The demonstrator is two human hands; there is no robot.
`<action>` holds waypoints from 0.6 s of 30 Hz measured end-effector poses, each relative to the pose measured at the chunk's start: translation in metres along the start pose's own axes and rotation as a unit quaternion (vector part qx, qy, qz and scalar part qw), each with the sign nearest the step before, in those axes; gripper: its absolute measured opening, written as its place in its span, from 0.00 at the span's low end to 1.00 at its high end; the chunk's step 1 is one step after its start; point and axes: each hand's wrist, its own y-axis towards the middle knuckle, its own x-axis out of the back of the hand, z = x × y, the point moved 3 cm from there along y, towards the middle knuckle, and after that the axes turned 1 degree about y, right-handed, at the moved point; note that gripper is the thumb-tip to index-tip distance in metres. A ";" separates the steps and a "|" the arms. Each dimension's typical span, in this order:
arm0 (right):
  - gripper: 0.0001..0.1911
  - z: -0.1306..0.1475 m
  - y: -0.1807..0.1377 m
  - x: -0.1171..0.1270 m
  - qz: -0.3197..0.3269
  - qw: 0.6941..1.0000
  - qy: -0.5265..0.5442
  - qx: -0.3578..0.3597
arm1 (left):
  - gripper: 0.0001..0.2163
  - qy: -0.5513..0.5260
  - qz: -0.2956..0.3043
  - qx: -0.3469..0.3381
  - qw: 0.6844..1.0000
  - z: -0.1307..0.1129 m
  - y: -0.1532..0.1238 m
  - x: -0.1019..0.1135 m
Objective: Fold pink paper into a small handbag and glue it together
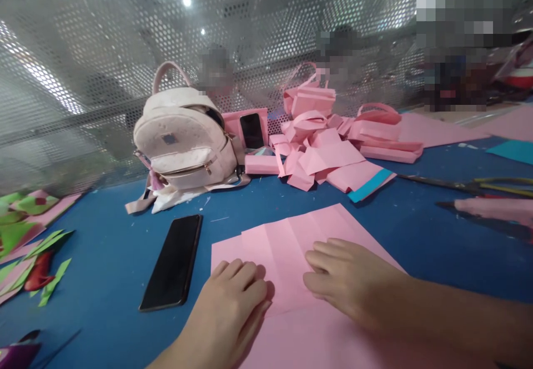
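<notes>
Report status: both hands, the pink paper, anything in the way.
Left hand and right hand on the pink paper, fingers curled. Paper creased, lying on blue tabletop. Smartphone close by left hand, off the paper.

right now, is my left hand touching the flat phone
Apart: the head view shows a strip of blue table between the left hand and the flat phone.

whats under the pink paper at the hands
The blue table shows around the pink paper, with the left hand and right hand on it; whatever lies directly beneath is covered.
</notes>
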 end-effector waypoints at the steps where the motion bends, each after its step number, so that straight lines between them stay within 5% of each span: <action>1: 0.07 -0.001 0.000 -0.001 0.004 1.000 0.002 -0.003 | 0.06 0.017 -0.012 -0.006 1.000 0.000 0.000 -0.001; 8: 0.08 0.000 0.000 0.001 0.017 1.000 0.013 -0.011 | 0.05 0.148 -0.076 -0.045 0.985 -0.004 -0.004 -0.004; 12: 0.07 0.001 -0.001 0.001 -0.001 1.000 0.012 -0.004 | 0.16 0.157 -0.105 -0.102 0.977 -0.012 -0.002 0.001; 18: 0.08 0.000 -0.001 -0.002 -0.022 1.000 -0.009 0.009 | 0.19 0.194 -0.087 -0.174 0.961 -0.018 0.002 0.009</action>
